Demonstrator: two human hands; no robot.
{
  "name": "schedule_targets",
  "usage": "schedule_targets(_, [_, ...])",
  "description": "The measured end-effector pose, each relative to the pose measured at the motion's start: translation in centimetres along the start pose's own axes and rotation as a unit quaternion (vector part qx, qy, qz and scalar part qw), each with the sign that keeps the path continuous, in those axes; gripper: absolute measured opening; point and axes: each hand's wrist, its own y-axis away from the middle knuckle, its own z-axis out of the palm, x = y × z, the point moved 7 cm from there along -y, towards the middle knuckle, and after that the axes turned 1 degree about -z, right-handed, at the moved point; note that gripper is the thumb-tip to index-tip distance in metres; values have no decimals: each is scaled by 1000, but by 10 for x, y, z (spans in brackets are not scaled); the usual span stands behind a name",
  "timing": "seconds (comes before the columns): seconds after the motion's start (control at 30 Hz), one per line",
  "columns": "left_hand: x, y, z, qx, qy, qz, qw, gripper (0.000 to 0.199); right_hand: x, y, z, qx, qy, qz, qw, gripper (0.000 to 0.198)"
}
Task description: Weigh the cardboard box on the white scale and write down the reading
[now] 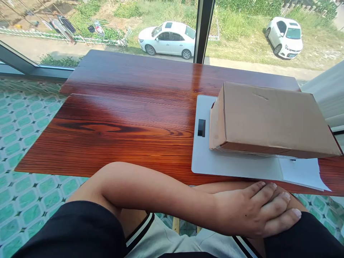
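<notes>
My left arm crosses in front of me, and my left hand (260, 211) lies on my right arm close to the elbow. Its fingers are stretched out and slightly apart, with nothing held in them. The right forearm passes behind the left one, so my right hand is hidden. Beyond the arms, a closed brown cardboard box (271, 118) rests on a flat silver-grey panel (202, 157) with a small black rectangle near its left edge. White paper (303, 173) sticks out under the box and over the table's front edge. Neither arm touches the box.
The glossy reddish-brown wooden table (120, 132) stands against large windows with a dark frame post (204, 32). Green-and-white patterned tiles (24, 129) cover the floor. A white curtain (330, 93) hangs at the right. Outside are two white cars (168, 39).
</notes>
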Motion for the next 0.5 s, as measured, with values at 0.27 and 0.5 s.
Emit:
schedule_targets(0.27, [3, 1, 1, -10, 8, 7, 1000, 50, 9, 4, 8, -50, -90, 23, 994, 61])
schedule_targets(0.5, [-2, -2, -8, 20, 23, 8, 1000, 47, 35, 1, 17, -84, -262, 66, 959, 64])
